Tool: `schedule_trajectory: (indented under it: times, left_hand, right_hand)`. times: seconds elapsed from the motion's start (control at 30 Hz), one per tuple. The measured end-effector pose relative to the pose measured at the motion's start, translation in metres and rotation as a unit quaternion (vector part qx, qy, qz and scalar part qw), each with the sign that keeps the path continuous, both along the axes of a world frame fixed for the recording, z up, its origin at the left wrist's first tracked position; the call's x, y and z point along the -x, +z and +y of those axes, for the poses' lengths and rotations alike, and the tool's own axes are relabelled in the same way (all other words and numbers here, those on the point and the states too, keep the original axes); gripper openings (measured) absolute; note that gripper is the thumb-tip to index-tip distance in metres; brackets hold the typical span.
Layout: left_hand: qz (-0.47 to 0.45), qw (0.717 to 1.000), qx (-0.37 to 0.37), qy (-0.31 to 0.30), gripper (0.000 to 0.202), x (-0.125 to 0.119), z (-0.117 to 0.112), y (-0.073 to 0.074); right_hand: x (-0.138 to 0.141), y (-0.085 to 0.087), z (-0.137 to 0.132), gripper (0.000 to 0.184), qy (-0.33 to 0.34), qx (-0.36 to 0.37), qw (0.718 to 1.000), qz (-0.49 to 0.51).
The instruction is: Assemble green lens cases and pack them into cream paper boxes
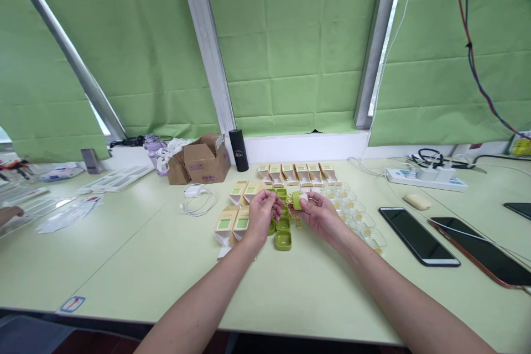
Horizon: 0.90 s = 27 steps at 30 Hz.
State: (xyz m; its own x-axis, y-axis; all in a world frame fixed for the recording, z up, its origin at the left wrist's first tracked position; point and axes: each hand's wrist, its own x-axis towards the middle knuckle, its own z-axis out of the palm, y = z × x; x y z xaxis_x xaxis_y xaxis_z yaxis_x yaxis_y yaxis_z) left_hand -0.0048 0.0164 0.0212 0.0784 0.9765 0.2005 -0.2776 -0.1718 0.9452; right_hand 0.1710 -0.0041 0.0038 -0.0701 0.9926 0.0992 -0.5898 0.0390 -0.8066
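My right hand (321, 210) grips a small green case (297, 200) with a white part at its right end and a small yellow piece at its left. Just left of it, my left hand (264, 211) has its fingers curled together; whatever they hold, if anything, is too small to make out. Beneath and between the hands stand several olive-green square trays (284, 240), partly covered by the hands. Small yellow pieces (298, 223) lie beside them. To the right are several clear plastic covers (375, 239), and on the left several open cardboard packages (224, 225) with green windows.
More cardboard packages (305, 174) stand in a row behind. Farther back are a brown carton (206, 160), a black cylinder (238, 150) and a white charger (193, 191). Phones (418, 235), a power strip (427, 178) and loose cables lie right. Another person's hand (10, 214) shows far left.
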Motion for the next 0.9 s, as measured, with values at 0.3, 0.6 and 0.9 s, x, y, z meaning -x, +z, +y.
schedule_trajectory:
  times: [0.3, 0.6, 0.9]
  left_hand:
    - [0.075, 0.991, -0.101, 0.040, 0.032, -0.002, -0.001, 0.000]
    - [0.155, 0.975, -0.158, -0.006, 0.029, -0.004, -0.008, -0.008]
    - [0.164, 0.976, -0.142, -0.037, 0.034, -0.007, -0.013, -0.007]
  right_hand:
    - [-0.004, -0.008, 0.008, 0.068, -0.107, -0.015, 0.990, -0.094]
    - [0.003, -0.009, 0.004, 0.059, -0.169, -0.126, 0.951, -0.224]
    - [0.005, -0.009, -0.005, 0.053, -0.207, -0.197, 0.893, -0.348]
